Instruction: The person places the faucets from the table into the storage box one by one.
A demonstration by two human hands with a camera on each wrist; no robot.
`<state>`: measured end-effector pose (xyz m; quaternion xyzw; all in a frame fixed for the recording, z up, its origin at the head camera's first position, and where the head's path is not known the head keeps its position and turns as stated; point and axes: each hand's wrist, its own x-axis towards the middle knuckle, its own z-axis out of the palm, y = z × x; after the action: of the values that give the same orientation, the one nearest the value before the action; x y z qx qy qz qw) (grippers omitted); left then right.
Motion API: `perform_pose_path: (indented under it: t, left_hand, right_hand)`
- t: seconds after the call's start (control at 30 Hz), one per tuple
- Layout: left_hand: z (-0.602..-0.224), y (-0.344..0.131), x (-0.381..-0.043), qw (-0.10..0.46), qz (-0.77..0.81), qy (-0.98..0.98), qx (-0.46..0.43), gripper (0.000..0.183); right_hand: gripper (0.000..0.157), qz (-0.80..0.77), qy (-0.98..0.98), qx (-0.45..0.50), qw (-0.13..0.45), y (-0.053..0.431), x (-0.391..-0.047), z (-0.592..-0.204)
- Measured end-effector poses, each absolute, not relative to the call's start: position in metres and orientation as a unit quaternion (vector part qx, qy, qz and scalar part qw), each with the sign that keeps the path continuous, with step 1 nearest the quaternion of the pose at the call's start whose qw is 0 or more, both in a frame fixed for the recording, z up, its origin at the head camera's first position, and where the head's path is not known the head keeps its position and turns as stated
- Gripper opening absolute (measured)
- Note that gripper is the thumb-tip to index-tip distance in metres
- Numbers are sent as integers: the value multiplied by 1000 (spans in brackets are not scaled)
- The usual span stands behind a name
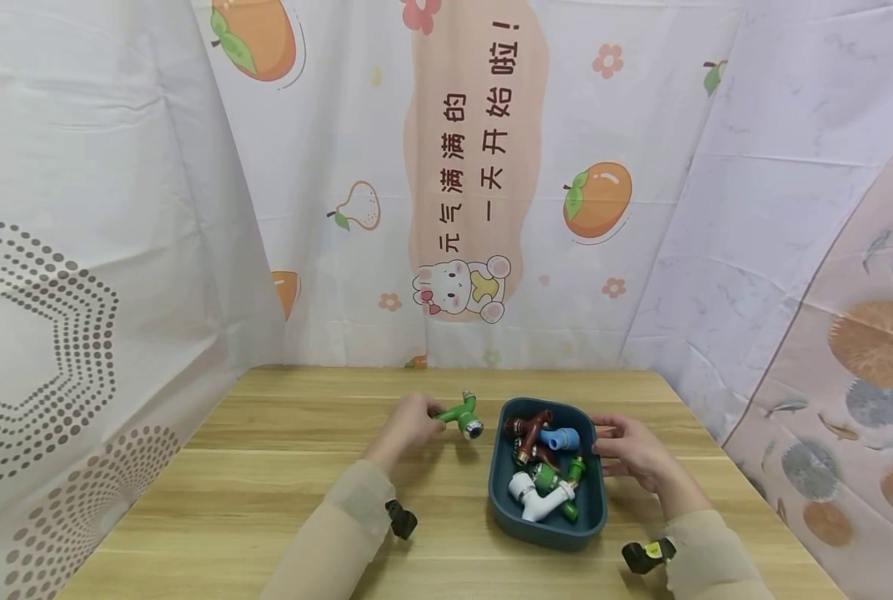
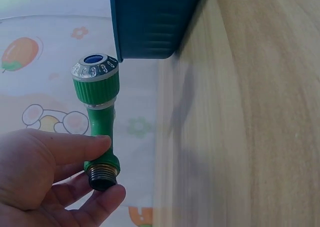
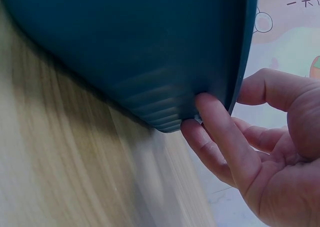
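Note:
My left hand [image 1: 416, 421] pinches a green plastic tap [image 1: 461, 415] between thumb and fingers, left of the basket and above the table. In the left wrist view the tap [image 2: 102, 117] has a ribbed green knob with a silver and blue cap, and a threaded end near my fingertips. A dark teal basket [image 1: 547, 537] holds several taps: brown ones [image 1: 534, 437], a blue one [image 1: 562, 438], green ones [image 1: 575, 473] and a white one [image 1: 542, 504]. At its right wall, my right hand [image 1: 634, 450] grips the rim, thumb at the edge and fingers on the outer side.
The basket stands on a wood-grain table [image 1: 281, 500], right of its middle. A printed curtain [image 1: 326, 275] hangs behind the table's far edge, with more cloth at both sides. Each wrist carries a small black camera [image 1: 401, 519].

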<state>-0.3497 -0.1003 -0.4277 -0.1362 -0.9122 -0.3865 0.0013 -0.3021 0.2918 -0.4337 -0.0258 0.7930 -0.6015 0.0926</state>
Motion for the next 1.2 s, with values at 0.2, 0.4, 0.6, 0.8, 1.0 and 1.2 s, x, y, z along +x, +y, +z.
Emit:
perform_pose_path:
  t: [0.2, 0.4, 0.6, 0.8, 1.0, 1.2]
  left_hand:
    - [-425, -103, -349, 3, -381, -914, -136, 18]
    - [-424, -105, -348, 9, -373, -916, -145, 17]
    - [-422, -109, -346, 13, -371, -916, -151, 16]
    - [-419, -111, -342, 18, -369, -916, -158, 17]
    - [-418, -115, -340, 30, -366, -915, -166, 16]
    - [-415, -119, -337, 34, -366, -915, -166, 16]
  right_hand:
    - [62, -603, 792, -29, 92, 291, -301, -433]
    - [62, -603, 792, -21, 93, 290, -301, -434]
    - [62, -603, 792, -22, 92, 291, -301, -435]
    - [62, -605, 790, -23, 94, 291, -301, -433]
    - [63, -605, 790, -29, 94, 291, -301, -431]
    - [63, -604, 791, -28, 92, 291, -300, -431]
